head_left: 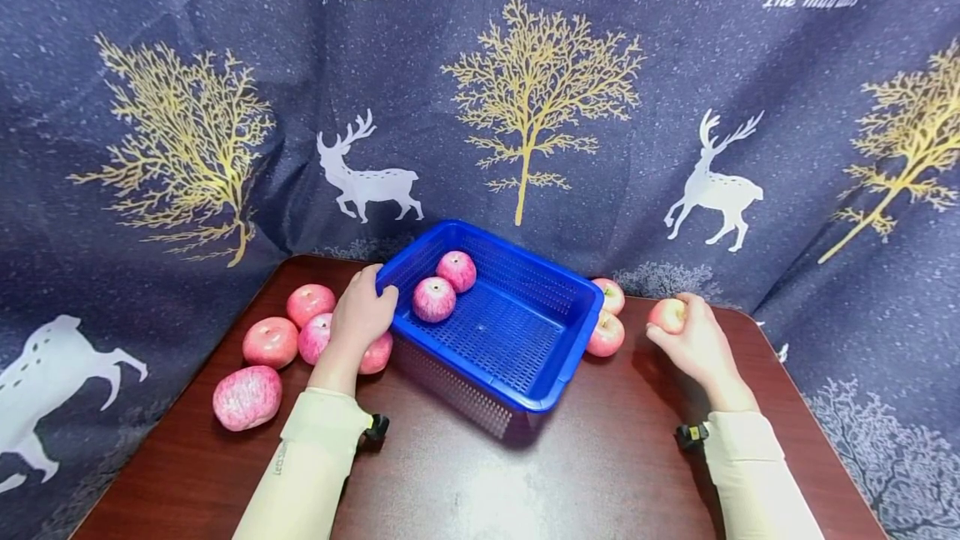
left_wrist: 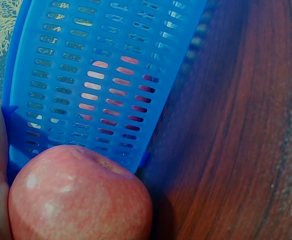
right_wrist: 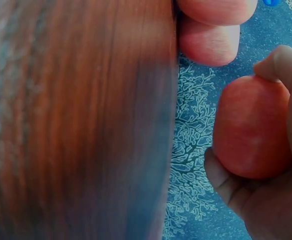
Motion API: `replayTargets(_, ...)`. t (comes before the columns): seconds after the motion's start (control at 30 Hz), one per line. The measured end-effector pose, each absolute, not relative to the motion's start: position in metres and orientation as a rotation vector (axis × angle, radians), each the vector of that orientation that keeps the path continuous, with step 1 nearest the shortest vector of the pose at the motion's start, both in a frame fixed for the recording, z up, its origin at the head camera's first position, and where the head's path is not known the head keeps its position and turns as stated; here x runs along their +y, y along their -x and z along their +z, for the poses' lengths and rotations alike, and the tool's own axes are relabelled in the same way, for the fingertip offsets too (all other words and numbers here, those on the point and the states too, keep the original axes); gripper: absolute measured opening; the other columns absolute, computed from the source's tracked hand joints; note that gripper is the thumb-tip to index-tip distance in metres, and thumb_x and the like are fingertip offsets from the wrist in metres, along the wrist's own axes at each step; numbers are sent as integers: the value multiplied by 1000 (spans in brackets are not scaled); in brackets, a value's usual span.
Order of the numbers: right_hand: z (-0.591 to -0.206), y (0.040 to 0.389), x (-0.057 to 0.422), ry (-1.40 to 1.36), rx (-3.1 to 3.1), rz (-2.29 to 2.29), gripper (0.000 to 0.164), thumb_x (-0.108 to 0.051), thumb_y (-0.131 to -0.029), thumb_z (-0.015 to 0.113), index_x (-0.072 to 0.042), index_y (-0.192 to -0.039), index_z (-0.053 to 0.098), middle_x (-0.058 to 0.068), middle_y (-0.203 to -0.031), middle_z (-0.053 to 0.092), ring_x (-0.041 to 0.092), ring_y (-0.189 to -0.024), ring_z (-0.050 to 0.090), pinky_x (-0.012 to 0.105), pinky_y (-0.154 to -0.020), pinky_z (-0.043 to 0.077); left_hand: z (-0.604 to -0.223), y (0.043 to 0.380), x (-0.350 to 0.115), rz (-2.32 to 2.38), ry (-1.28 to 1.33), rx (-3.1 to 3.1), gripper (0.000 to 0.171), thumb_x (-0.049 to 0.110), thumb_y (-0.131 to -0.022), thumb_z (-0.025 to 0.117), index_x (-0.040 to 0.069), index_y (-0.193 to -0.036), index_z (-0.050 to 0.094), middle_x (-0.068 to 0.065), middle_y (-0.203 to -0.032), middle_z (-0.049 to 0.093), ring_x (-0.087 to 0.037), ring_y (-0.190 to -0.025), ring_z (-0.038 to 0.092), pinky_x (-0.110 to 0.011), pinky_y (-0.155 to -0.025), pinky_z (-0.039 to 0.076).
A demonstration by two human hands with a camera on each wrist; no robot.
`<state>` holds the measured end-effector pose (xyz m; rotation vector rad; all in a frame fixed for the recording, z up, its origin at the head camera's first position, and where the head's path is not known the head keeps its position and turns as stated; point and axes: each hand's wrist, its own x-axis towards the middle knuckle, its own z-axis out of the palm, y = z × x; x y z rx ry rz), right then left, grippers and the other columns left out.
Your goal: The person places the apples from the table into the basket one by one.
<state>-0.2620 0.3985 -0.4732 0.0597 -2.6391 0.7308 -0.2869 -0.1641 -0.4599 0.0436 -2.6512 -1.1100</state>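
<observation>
A blue perforated plastic basket (head_left: 517, 344) stands toward the back of the table, with two red apples (head_left: 434, 299) inside at its left end. My left hand (head_left: 363, 311) grips the basket's left rim, thumb over the edge. Just under that hand sits an apple (left_wrist: 81, 195), close against the basket's holed wall (left_wrist: 101, 80) in the left wrist view. My right hand (head_left: 699, 344) holds a red and yellowish apple (head_left: 666, 316) right of the basket. Thumb and fingers lie around this apple (right_wrist: 250, 127) in the right wrist view.
Several apples (head_left: 270, 342) lie left of the basket, the nearest one (head_left: 247, 397) close to the table's left edge. Two more apples (head_left: 604, 334) sit against the basket's right side. A dark fabric backdrop (head_left: 480, 90) with deer and trees hangs behind the brown table (head_left: 600, 465).
</observation>
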Motion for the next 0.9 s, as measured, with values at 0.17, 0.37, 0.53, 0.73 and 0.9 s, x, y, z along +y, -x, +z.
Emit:
replayTargets(0.17, -468, 258, 397, -69, -2614, 682, 79, -29, -89, 85, 3, -153, 52, 38, -136, 58, 58, -119, 60, 72, -100, 48, -460, 287, -164, -1110, -38, -2649, 57, 32, -108, 53, 4, -158, 55, -23, -150, 61, -47, -135, 61, -64, -115, 46)
replayTargets(0.37, -462, 256, 395, -55, -2605, 685, 67, -30, -89, 84, 1, -143, 58, 31, -129, 60, 52, -114, 61, 68, -96, 49, -459, 286, -164, -1114, -42, -2653, 58, 33, -108, 52, 5, -158, 55, -22, -150, 61, -47, -135, 61, -64, -114, 47)
replayTargets(0.53, -456, 254, 389, -73, -2601, 696, 64, -29, -89, 84, 1, -140, 60, 29, -131, 61, 50, -118, 61, 67, -98, 48, -460, 286, -164, -1110, -45, -2652, 58, 33, -107, 52, 5, -158, 54, -22, -151, 61, -47, -135, 62, -64, -114, 47)
replayTargets(0.73, -446, 249, 378, -82, -2584, 688, 66, -31, -89, 85, 1, -141, 59, 29, -131, 61, 50, -117, 61, 68, -98, 49, -461, 287, -164, -1106, -43, -2649, 59, 33, -107, 52, 4, -159, 54, -22, -151, 60, -47, -135, 62, -65, -114, 47)
replayTargets(0.9, -440, 247, 371, -78, -2564, 683, 65, -31, -89, 86, 0, -140, 59, 28, -129, 61, 50, -113, 62, 67, -95, 49, -460, 288, -164, -1105, -43, -2655, 59, 33, -108, 52, 4, -159, 53, -23, -152, 60, -47, -135, 61, -65, -115, 46)
